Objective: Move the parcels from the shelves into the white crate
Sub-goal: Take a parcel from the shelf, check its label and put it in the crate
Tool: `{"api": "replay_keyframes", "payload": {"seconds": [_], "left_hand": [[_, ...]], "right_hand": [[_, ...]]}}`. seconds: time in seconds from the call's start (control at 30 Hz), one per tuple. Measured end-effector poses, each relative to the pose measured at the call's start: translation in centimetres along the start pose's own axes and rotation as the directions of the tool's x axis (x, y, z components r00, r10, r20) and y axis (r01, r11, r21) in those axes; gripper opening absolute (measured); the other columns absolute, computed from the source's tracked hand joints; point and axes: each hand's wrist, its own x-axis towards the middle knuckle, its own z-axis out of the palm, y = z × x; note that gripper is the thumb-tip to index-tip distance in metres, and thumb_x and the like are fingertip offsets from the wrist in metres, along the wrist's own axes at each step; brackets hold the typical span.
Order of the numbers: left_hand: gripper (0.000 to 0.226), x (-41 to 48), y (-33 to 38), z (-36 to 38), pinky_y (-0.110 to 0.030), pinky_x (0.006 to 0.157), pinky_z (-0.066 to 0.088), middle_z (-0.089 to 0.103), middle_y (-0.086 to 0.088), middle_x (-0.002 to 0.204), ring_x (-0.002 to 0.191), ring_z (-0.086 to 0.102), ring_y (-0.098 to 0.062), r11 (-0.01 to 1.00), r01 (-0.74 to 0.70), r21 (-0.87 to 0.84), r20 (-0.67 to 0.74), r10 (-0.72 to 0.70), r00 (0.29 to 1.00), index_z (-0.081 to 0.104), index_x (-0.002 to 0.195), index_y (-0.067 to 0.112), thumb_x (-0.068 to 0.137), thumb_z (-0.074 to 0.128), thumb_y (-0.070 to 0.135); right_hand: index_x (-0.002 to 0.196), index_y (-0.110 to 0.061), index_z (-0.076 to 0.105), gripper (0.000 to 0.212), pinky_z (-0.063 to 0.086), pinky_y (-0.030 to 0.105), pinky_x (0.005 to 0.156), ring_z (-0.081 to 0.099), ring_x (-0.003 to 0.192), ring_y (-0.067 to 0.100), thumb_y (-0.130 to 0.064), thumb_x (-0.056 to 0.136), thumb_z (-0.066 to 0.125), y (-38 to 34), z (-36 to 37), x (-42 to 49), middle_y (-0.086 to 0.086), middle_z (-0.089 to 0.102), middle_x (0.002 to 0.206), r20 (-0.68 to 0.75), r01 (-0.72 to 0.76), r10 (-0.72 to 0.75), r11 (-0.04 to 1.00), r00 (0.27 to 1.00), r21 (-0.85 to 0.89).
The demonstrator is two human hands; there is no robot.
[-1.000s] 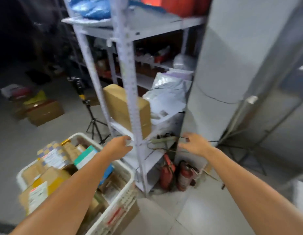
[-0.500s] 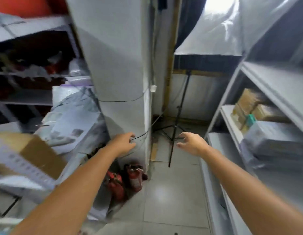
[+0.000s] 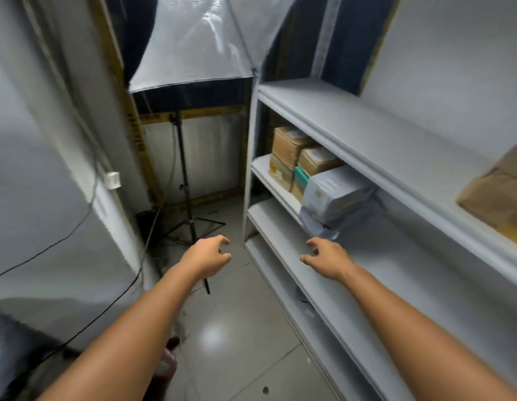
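Note:
A white shelf unit fills the right side. On its middle board lie several parcels: brown cardboard boxes, a teal box and a grey-white bag parcel. A brown parcel lies on the upper board at far right. My left hand hangs over the floor with loosely curled fingers and holds nothing. My right hand hovers in front of a lower board, just below the grey-white parcel, fingers loosely spread, holding nothing. The white crate is out of view.
A light stand on a tripod with a softbox stands in the far corner. A white pillar with a black cable running down it closes the left side. Tiled floor lies between pillar and shelves.
The view has swung right, from the crate and metal rack past the pillar to the white shelves. Both hands stayed out in front, holding nothing.

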Motion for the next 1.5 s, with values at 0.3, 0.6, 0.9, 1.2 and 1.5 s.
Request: {"api": "replay_keyframes", "payload": {"seconds": [0.3,0.6,0.9,1.2,1.5], "left_hand": [[0.046,9.7,8.9,2.1,-0.033,0.099,0.046,0.06,-0.005,0.133,0.122,0.057,-0.021,0.988,-0.156,-0.007,0.078,0.156,0.985,0.053,0.138,0.024,0.094,0.059,0.035],[0.052,19.7,15.3,1.5,-0.039,0.101,0.048,0.057,-0.009,0.135,0.12,0.057,-0.026,0.96,-0.203,-0.191,0.09,0.223,0.971,0.052,0.139,0.02,0.094,0.059,0.045],[0.071,28.7,20.0,1.7,-0.037,0.102,0.043,0.054,-0.014,0.139,0.125,0.053,-0.027,0.871,-0.305,-0.385,0.141,0.382,0.913,0.041,0.147,0.02,0.089,0.061,0.057],[0.07,31.5,20.5,3.2,-0.031,0.086,0.051,0.057,-0.012,0.13,0.112,0.061,-0.026,0.765,-0.226,-0.603,0.278,0.467,0.839,0.032,0.15,0.022,0.091,0.069,0.031],[0.061,29.5,19.5,2.5,-0.024,0.071,0.049,0.06,-0.007,0.118,0.098,0.063,-0.018,0.75,-0.158,-0.642,0.311,0.443,0.841,0.038,0.141,0.022,0.09,0.071,0.021]], "right_hand": [[0.134,-0.02,0.057,0.051,0.045,0.03,0.089,0.059,0.115,0.024,-0.043,0.09,0.066,6.2,-3.0,5.5,0.003,0.063,0.128,-0.152,-0.158,0.208,0.945,0.966,0.287],[0.143,-0.017,0.047,0.058,0.047,0.035,0.092,0.052,0.126,0.026,-0.04,0.093,0.064,7.8,-5.0,12.9,0.008,0.052,0.141,-0.198,-0.175,0.366,0.769,0.909,0.615],[0.151,-0.026,0.03,0.072,0.049,0.051,0.102,0.05,0.129,0.027,-0.046,0.091,0.065,6.0,-6.1,19.6,0.007,0.044,0.148,-0.21,-0.092,0.586,0.442,0.783,0.893],[0.15,-0.029,0.032,0.059,0.056,0.054,0.089,0.061,0.113,0.025,-0.025,0.098,0.06,4.9,-5.0,22.6,-0.001,0.056,0.134,-0.182,-0.011,0.636,0.287,0.75,0.958],[0.153,-0.028,0.025,0.067,0.058,0.043,0.072,0.064,0.1,0.022,-0.012,0.098,0.059,4.2,-4.7,20.7,0.006,0.059,0.134,-0.104,-0.024,0.631,0.19,0.769,0.981]]}}
